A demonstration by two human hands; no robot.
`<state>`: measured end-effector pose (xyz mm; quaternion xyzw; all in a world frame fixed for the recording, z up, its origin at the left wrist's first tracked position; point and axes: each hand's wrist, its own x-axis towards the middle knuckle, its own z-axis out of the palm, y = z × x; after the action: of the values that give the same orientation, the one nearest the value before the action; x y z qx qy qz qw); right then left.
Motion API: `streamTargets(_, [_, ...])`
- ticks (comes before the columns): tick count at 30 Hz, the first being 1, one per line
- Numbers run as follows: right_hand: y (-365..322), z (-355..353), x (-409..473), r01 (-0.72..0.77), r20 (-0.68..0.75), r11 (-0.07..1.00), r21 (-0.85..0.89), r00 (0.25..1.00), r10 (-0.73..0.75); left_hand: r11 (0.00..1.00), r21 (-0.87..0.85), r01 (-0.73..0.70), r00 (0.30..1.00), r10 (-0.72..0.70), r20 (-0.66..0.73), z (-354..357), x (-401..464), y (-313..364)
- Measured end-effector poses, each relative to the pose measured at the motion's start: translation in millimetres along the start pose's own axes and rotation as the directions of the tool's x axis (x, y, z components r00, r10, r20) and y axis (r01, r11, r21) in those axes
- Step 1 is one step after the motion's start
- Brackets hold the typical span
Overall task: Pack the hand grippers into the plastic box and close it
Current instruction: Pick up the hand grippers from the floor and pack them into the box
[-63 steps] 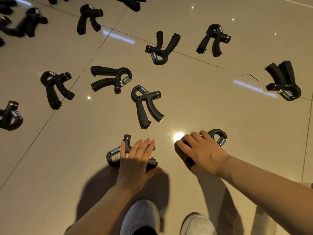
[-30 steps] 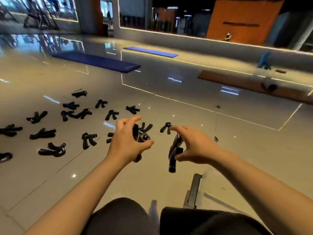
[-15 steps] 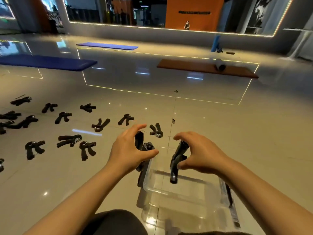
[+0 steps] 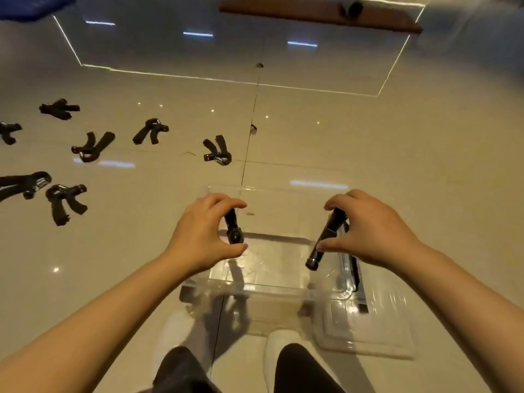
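Both hands now sit lower and wider apart than half a second ago, and we look more steeply down, so the box fills the lower middle of the view. Our left hand curls its fingers and thumb round one black gripper, held upright over the box's left side; the grip is closed on it, thumb tip below and forefinger above. Our right hand likewise pinches a second gripper, which hangs tilted, its lower end pointing down and left into the box's right side. Whether either gripper touches the box floor we cannot tell.

The clear plastic box stands open on the floor just ahead of our white shoes. Its clear lid lies flat on the floor, just beside the box at lower right, with a dark strip along the edge between them.

Further grippers lie loose on the floor, well apart from the box to the left: one nearest, one behind it, one splayed open, one at far left rear, and two at mid-left. A brown mat crosses the top of the view.
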<state>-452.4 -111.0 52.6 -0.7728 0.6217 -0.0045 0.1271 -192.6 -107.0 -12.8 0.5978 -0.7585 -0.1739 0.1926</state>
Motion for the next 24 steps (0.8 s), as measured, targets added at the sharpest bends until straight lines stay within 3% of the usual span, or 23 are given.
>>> streamTargets(6, [-1.3, 76.1, 46.5, -0.037, 0.035, 0.998, -0.057, 0.999, 0.04, 0.996, 0.092, -0.012, 0.999, 0.015, -0.032, 53.0, -4.7, -57.9])
streamTargets(11, [11.9, 122.6, 67.7, -0.017, 0.02, 0.975, -0.222, 1.0, 0.022, 0.996, 0.079, -0.036, 0.997, 0.042, -0.068, 71.4, 0.2, -72.7])
streamTargets(15, [20.8, 158.3, 72.5, 0.023, 0.029, 0.972, -0.233, 0.999, -0.017, 0.997, 0.067, -0.043, 0.998, 0.045, -0.038, 73.2, 0.6, -77.7])
streamTargets(21, [21.6, 167.9, 65.0, 0.007, -0.007, 0.92, -0.391, 1.0, -0.01, 0.99, 0.129, -0.061, 0.997, 0.056, 0.044, 72.4, -1.5, -73.9])
streamTargets(24, [10.2, 163.1, 63.5, 0.027, 0.105, 0.87, -0.492, 0.994, 0.028, 0.988, 0.142, -0.066, 0.997, 0.06, 0.048, 71.9, -0.5, -71.9])
